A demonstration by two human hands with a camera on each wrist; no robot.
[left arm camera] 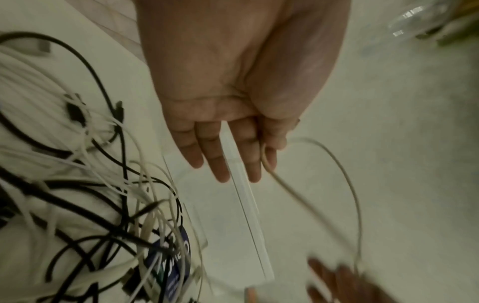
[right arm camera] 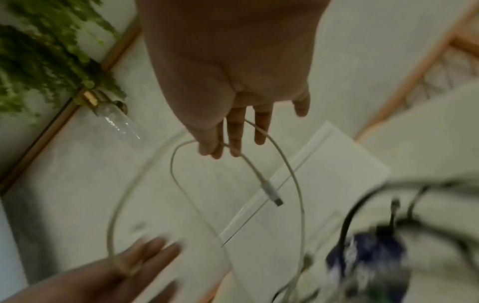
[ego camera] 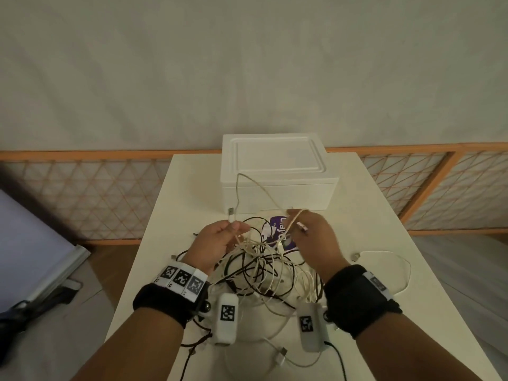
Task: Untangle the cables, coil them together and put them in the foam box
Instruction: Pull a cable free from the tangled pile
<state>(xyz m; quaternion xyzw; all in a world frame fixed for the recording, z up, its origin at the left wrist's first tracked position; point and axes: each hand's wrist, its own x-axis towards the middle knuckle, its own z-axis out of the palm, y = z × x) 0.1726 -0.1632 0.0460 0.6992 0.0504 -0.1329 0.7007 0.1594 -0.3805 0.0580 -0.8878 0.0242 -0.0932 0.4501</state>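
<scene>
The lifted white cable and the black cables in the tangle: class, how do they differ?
The white cable is pale and pinched by both the left hand and right hand; the black cables are dark and unheld. The white cable arcs up before the foam box; the black cables lie knotted on the table. Both are thin.

A white rectangular table (ego camera: pixel 384 259) stands against an orange-framed lattice wooden screen (ego camera: pixel 82 193). Beyond that screen hang a green leafy plant (right arm camera: pixel 39 61) and a clear glass bottle (right arm camera: pixel 118 121).

White foam box (ego camera: pixel 277 171); black and white cables (ego camera: pixel 261 270); white table (ego camera: pixel 384 270).
</scene>
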